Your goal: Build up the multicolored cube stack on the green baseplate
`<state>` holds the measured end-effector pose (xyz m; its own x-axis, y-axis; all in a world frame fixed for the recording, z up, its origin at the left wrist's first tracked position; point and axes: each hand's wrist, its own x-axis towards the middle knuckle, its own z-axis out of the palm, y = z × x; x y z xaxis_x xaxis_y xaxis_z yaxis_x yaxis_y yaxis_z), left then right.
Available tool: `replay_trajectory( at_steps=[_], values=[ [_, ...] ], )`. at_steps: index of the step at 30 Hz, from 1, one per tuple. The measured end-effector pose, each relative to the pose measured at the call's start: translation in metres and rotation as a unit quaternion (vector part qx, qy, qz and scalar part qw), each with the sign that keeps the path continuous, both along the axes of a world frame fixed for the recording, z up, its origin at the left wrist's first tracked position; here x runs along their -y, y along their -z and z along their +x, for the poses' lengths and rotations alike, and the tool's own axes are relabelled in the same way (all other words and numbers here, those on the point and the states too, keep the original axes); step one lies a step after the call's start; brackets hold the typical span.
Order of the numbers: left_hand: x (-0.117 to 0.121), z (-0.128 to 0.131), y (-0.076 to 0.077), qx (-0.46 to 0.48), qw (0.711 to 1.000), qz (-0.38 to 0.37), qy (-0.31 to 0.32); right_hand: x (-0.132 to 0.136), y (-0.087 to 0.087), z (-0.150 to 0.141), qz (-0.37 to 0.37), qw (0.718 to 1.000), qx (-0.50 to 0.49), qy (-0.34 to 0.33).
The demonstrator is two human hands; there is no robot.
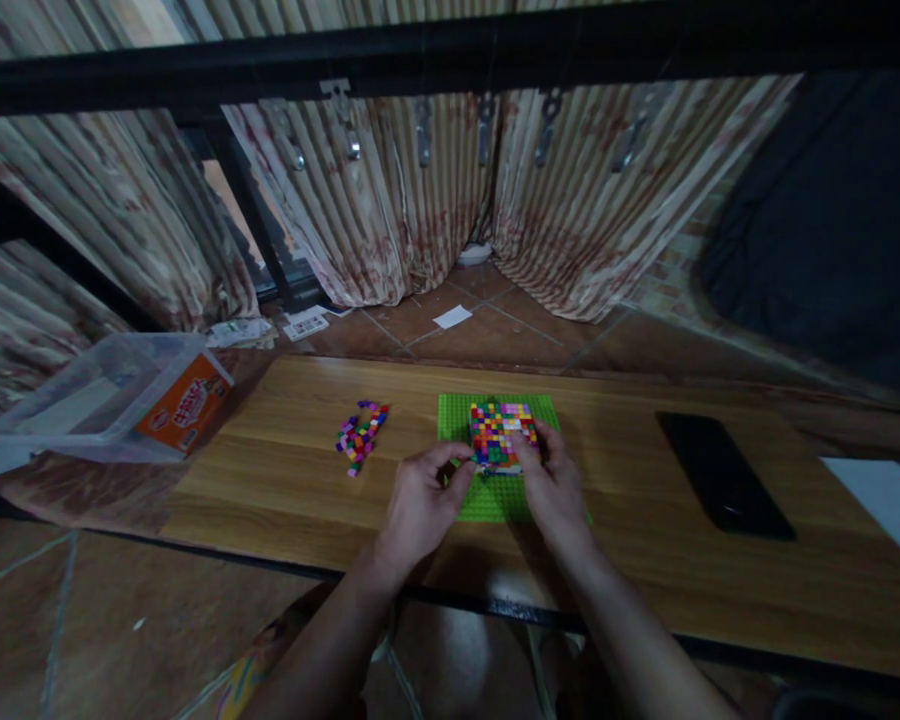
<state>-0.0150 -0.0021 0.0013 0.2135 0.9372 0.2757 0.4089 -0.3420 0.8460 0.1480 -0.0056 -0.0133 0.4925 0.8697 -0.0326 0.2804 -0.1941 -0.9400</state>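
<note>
A block of small multicoloured toy bricks (504, 430) sits over the green studded baseplate (495, 505) on the wooden table. At the block's near left corner, my left hand (429, 498) is closed in a pinch of thumb and index finger. Whatever lies between those fingertips is too small to make out. My right hand (553, 485) grips the block's right side, thumb on the top and fingers curled behind the edge. To the left lies a loose pile of toy bricks (360, 438) in pink, purple, red, green and other colours.
A black phone-like slab (724, 475) lies right on the wooden table (270, 480). White paper (881, 500) is at the far right. Left of the table stands a clear plastic box (112, 440) with an orange label. A dark metal bar (450, 60) crosses ahead, before striped curtains (390, 220).
</note>
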Motion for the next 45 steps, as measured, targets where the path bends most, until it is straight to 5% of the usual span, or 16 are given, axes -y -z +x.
replay_trajectory(
  at_steps=[26,45],
  values=[
    [-0.005,0.017,0.003,0.008,0.999,0.036,-0.025,0.006,-0.003,-0.006,0.031,0.998,0.029,-0.043],
    [-0.004,0.021,0.005,-0.003,0.998,0.058,-0.036,0.003,-0.001,-0.012,0.009,0.999,0.043,-0.014]
  ],
)
